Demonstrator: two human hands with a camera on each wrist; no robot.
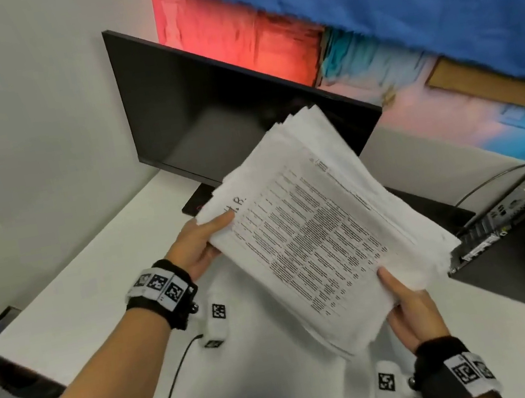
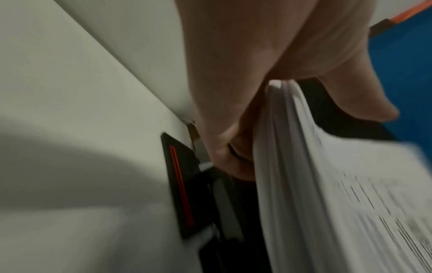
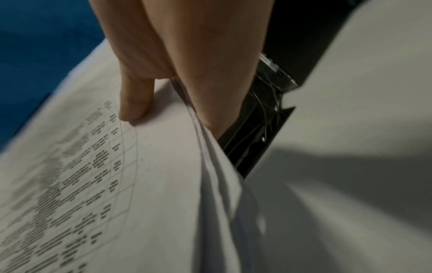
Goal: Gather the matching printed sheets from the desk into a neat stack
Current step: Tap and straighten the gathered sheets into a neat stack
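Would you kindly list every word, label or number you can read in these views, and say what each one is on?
"B.", preceded by an illegible mark: handwritten at the top of the thick stack of white printed sheets, beside the left hand.
Printed table text on that top sheet: too small and blurred to read.
Black-and-white square markers on the black wristbands: patterns, no words.
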